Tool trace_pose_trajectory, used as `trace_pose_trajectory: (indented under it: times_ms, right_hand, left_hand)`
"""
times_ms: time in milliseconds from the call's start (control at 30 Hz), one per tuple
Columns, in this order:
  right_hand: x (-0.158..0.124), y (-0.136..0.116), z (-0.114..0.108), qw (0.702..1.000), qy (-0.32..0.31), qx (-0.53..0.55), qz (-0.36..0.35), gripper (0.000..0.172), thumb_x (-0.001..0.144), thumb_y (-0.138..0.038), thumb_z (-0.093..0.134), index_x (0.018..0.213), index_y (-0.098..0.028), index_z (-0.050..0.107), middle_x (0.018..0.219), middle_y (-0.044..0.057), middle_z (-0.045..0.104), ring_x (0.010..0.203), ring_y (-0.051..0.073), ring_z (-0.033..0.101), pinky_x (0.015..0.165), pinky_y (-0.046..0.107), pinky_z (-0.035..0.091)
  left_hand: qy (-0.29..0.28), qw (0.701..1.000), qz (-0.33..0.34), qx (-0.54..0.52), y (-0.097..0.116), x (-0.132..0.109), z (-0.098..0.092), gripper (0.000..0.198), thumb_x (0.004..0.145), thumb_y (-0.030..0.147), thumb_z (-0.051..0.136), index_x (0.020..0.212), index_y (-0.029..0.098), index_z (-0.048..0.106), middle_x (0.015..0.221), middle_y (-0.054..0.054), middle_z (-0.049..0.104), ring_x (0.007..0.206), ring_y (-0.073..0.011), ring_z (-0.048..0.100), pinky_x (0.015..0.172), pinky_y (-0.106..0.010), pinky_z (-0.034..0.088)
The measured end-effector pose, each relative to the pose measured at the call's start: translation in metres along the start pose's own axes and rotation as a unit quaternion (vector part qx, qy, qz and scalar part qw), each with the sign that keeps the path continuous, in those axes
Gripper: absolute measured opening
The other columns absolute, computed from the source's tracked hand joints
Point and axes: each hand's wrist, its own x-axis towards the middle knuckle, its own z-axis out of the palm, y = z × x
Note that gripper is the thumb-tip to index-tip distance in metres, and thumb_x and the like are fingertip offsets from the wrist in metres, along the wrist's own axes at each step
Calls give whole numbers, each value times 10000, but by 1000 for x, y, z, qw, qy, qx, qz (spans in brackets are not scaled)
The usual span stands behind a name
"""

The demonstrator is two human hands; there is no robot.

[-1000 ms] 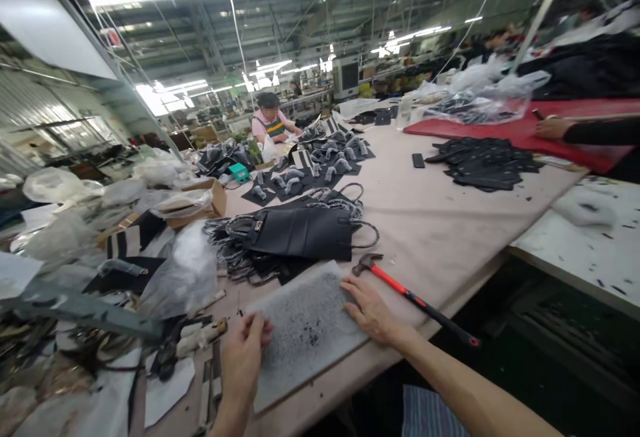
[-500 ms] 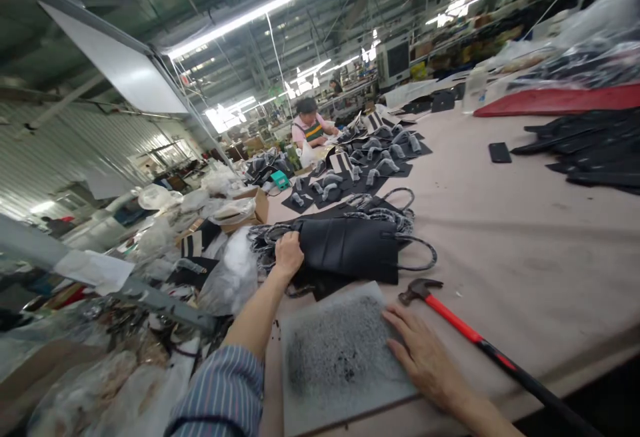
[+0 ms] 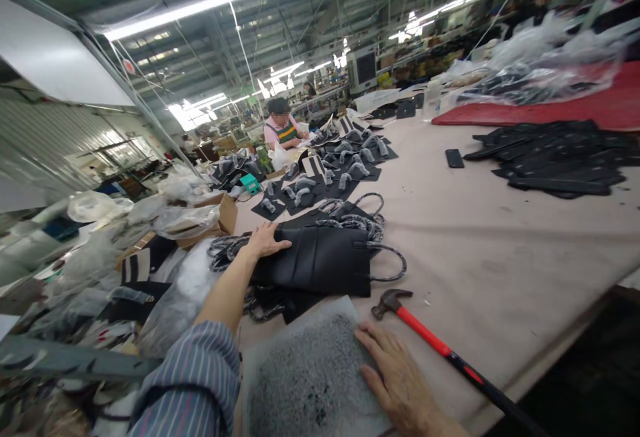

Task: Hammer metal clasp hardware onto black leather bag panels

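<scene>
My left hand (image 3: 267,241) lies with fingers spread on the left end of a pile of black leather bag panels (image 3: 333,260). The panels carry looped handles (image 3: 395,263) in clear wrapping. Flat on the table, a grey, scuffed board (image 3: 313,377) sits in front of me. My right hand (image 3: 393,373) rests at the board's right edge, its fingers stretched out and holding nothing. A claw hammer (image 3: 435,340) with a red and black handle lies just beyond and to the right of that hand.
Several black panels with wrapped handles (image 3: 325,180) cover the table's far left. A phone (image 3: 454,158), a stack of black pieces (image 3: 560,157) and red material (image 3: 530,100) lie to the right. Plastic bags and a cardboard box (image 3: 227,213) crowd the left. A co-worker (image 3: 283,130) sits at the far end.
My left hand has opened from the panel pile's edge and now lies flatter with fingers spread. My right hand stays by the board. The whole view has shifted, with things sitting further left.
</scene>
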Motion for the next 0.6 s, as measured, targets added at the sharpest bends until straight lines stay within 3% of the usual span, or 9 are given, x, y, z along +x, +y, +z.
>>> trace_pose_trajectory:
  times_ms: [133,267,433,500,600]
  right_hand:
    - [1,-1,-2,1000,-21,6,11,496,997,-357,521,1487,-288,524,1571,87,449,1441,336,411,1186,584,356]
    - [1,-4,-6,999,-40,12,16,497,997,-338,521,1490,-276,513,1575,91,439,1438,324,405,1190,575,338]
    - [4,-13,-15,999,-38,19,19,492,968,-271,520,1459,-250,527,1540,96,471,1412,312,418,1180,564,336]
    - [5,-15,-18,999,-25,22,8,479,960,-260,526,1438,-239,536,1526,101,479,1389,306,433,1165,542,355]
    - [6,-17,-21,1000,-9,22,-6,454,956,-255,537,1409,-226,550,1503,111,491,1333,306,468,1128,523,390]
  left_hand:
    - [-53,989,138,-13,57,22,5,894,772,667,705,1488,195,455,1529,-148,496,1430,-337,431,1229,-444,240]
    - [-53,983,169,49,100,27,-5,875,688,697,760,1319,117,584,1358,-206,599,1309,-384,535,1186,-522,288]
    - [-41,979,183,78,96,13,-38,583,734,547,788,1132,145,651,1181,-158,689,1127,-345,646,961,-387,476]
    - [-53,979,179,77,88,-1,-52,401,801,449,744,1078,170,667,1096,-124,714,1057,-316,670,861,-350,493]
    - [-38,980,175,86,82,-35,-73,225,890,377,661,998,180,665,984,-90,716,981,-275,677,835,-331,486]
